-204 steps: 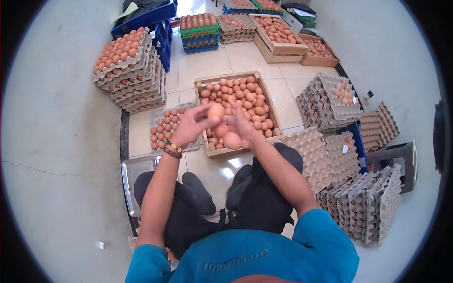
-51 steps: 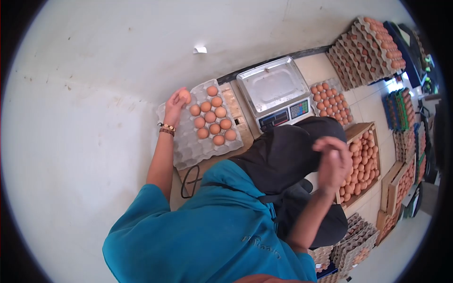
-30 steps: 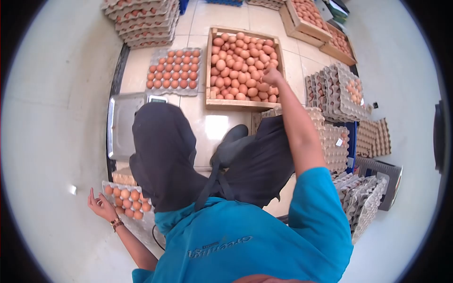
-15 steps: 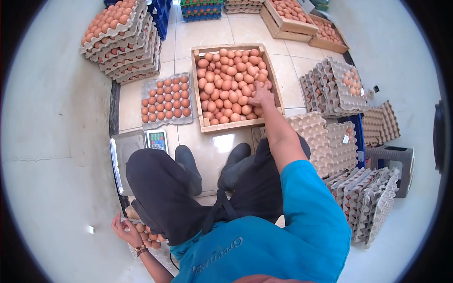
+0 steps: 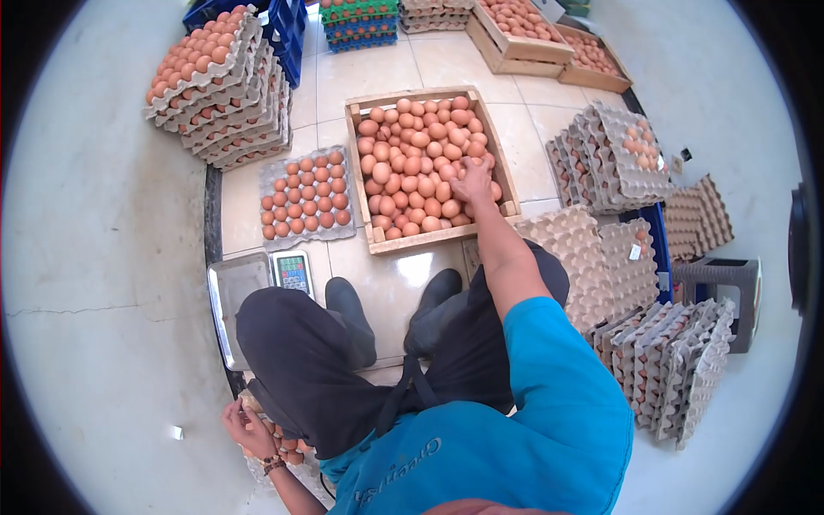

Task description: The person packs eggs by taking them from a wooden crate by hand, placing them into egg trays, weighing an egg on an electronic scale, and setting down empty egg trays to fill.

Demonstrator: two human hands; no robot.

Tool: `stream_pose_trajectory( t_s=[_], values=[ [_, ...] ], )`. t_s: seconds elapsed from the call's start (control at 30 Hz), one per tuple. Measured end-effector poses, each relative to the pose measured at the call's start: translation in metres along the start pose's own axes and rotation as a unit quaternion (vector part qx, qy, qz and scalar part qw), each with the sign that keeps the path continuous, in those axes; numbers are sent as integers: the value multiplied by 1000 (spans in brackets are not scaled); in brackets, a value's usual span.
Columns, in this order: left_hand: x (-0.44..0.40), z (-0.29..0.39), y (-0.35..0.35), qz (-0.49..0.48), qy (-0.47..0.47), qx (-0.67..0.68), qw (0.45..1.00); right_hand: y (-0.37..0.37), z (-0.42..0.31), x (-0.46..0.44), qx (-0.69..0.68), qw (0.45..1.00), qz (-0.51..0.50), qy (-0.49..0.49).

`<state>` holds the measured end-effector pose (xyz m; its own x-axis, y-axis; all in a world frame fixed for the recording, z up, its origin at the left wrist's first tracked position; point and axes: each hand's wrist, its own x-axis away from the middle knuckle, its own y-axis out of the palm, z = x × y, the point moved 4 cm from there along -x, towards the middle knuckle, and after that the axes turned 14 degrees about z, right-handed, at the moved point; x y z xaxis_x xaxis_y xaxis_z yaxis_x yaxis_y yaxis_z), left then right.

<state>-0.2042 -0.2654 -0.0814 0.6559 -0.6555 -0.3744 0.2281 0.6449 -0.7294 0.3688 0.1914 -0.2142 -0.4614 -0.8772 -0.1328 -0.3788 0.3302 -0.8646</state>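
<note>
My right hand (image 5: 471,180) reaches into a wooden crate (image 5: 445,244) heaped with loose brown eggs (image 5: 412,163). Its fingers are bent down around an egg near the crate's right side, and the fingertips are partly hidden. At the lower left, beside my knee, my left hand (image 5: 247,429) is loosely curled with its fingers apart; I see nothing held in it. Close by that hand, eggs sit on a tray (image 5: 293,449), partly covered by my leg. Left of the crate lies a grey pulp tray (image 5: 268,183) filled with rows of eggs.
A digital scale (image 5: 291,272) with a metal pan (image 5: 237,292) stands by my left knee. Stacked egg trays (image 5: 227,112) rise at the back left. More tray stacks (image 5: 601,163) and a grey plastic stool (image 5: 730,283) line the right. Other egg crates (image 5: 524,51) stand at the back.
My right hand has shifted slightly left and down among the eggs, its fingers more bent. My left hand has moved a little right and is more curled. The view has shifted slightly.
</note>
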Motion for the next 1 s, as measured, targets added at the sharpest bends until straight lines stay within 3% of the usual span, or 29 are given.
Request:
stream_pose_trajectory(
  t_s=[0.17, 0.4, 0.5, 0.6, 0.67, 0.7, 0.73, 0.8, 0.83, 0.87, 0.93, 1.0],
  values=[
    [2, 9, -7, -5, -30, 21, 999, 16, 15, -18, 4, 999, -11, -34],
    [6, 2, -11, 7, 2, 11, 1000, 3, 6, -13, -31, 998, -54, -33],
    [2, 6, -11, 13, -7, 22, 1000, 3, 8, -17, -33, 997, 23, -64],
    [-14, 15, -6, 30, -45, 70, 996, 2, 12, -35, -94, 993, 55, -36],
    [-39, 25, 2, 45, -78, 110, 990, 18, 16, -57, -217, 974, 36, 44],
    [-54, 33, 10, 41, -72, 146, 986, 21, 17, -63, -278, 957, 26, 83],
    [-71, 49, 19, 37, -65, 184, 980, -33, -31, -35, -411, 906, 20, 97],
    [-106, 100, 37, 19, -37, 242, 969, -16, -37, -47, -543, 831, -53, 111],
    [-123, 141, 42, -8, -6, 274, 962, -14, -42, -55, -604, 784, -89, 114],
    [-135, 185, 47, -34, 27, 305, 951, -60, -78, -24, -673, 708, -152, 148],
    [-148, 269, 66, -103, 80, 402, 906, -110, -118, 15, -721, 647, -193, 156],
    [-150, 337, 96, -260, 125, 419, 861, -143, -144, 47, -758, 584, -257, 136]
  ],
)
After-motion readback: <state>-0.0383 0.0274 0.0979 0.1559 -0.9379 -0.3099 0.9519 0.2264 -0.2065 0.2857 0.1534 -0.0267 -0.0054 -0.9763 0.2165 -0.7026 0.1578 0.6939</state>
